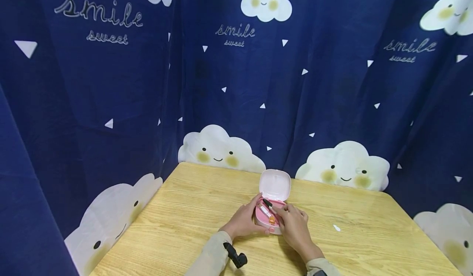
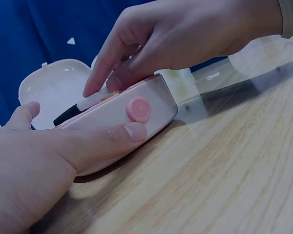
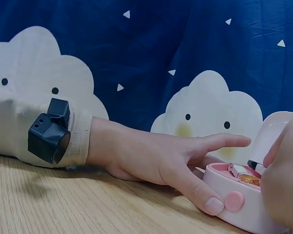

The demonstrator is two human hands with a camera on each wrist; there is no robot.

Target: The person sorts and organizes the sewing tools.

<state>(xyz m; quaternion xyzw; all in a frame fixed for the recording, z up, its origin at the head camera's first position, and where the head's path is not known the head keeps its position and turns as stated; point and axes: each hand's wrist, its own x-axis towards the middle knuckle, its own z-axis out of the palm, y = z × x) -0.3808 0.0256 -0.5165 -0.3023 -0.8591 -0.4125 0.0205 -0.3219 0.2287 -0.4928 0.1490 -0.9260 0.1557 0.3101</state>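
Note:
A small pink-and-white case (image 1: 277,230) stands on the table, its lid (image 1: 275,184) raised at the back. My left hand (image 1: 245,219) grips the case from the left, the thumb along the front wall beside a round pink button (image 2: 138,109). Over the pink interior, my right hand (image 1: 295,226) pinches a small black-and-white pen-shaped stick (image 2: 67,115) near its white part. The stick's black end points toward the hinge side. Inside lie a pale tube (image 1: 265,211) and an orange piece (image 1: 272,219). The right fingers hide part of the interior.
The wooden table (image 1: 207,194) carries a small white object (image 1: 336,228) to the right of the hands. A dark blue curtain (image 1: 236,83) with printed clouds hangs behind and beside it. A black camera (image 1: 235,256) sits on the left wrist.

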